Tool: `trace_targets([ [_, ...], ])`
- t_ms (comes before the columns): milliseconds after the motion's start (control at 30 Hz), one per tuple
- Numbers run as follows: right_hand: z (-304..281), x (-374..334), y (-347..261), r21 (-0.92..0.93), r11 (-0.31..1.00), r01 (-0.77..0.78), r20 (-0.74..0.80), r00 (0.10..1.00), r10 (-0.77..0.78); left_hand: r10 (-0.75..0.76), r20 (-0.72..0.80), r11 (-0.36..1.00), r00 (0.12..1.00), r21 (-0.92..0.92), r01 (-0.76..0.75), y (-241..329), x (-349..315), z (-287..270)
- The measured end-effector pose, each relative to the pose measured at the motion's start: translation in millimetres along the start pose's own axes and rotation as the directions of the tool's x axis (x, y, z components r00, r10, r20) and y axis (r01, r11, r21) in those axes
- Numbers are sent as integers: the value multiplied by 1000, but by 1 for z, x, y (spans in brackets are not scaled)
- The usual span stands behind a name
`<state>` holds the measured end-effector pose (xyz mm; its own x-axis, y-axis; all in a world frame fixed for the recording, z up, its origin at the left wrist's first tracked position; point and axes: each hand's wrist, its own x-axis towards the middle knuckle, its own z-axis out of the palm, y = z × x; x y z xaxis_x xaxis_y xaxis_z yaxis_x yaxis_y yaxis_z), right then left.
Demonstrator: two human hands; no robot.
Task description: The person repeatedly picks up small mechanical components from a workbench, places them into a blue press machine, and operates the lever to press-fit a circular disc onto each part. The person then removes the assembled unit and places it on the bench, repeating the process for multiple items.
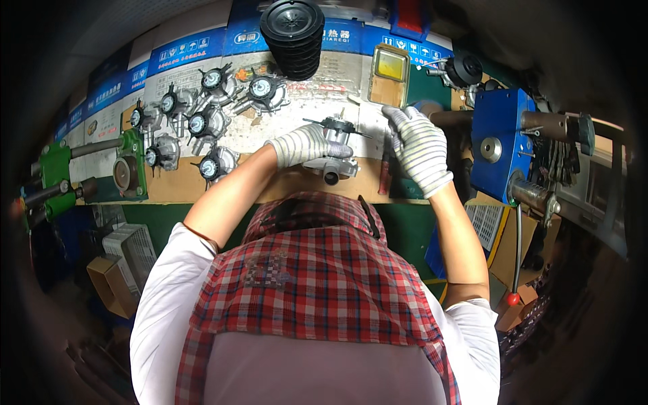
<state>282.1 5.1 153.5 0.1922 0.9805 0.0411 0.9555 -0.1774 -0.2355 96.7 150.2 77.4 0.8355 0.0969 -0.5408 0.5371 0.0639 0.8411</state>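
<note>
My left hand point(302, 145), in a striped white glove, is closed around the side of a pump-like metal part point(335, 162) on the bench in front of me. This part has a black disc with thin arms on top, and a short round pipe opening points toward me. My right hand point(422, 145), gloved alike, is raised to the right of the part, apart from it. Its fingers stretch toward the far left, and I see nothing held in them. A red-handled tool point(385, 169) lies between this hand and the part.
Several similar metal parts point(206, 125) stand at the left. Behind are a stack of black round pieces point(291, 34) and a tray with a yellow content point(389, 71). A green clamp fixture point(131, 162) sits left, a blue press with a lever point(499, 145) right.
</note>
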Motion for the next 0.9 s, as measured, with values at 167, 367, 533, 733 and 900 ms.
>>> trace_targets([
  [167,26,1,12,313,911,-270,289,940,180,-127,-12,992,992,16,127,7,4,-6],
  [367,82,30,58,505,683,-527,322,850,417,-21,46,971,999,-237,31,-31,23,-11],
  [533,160,64,100,210,605,-768,-22,615,788,217,-76,975,973,68,-212,-44,-8,-17],
  [733,173,91,77,-188,497,-847,-69,517,853,-114,-58,575,992,-818,18,-30,-59,-12],
  [900,91,142,8,147,977,-156,-687,695,214,-89,-134,617,987,-786,-51,-54,-66,-14],
])
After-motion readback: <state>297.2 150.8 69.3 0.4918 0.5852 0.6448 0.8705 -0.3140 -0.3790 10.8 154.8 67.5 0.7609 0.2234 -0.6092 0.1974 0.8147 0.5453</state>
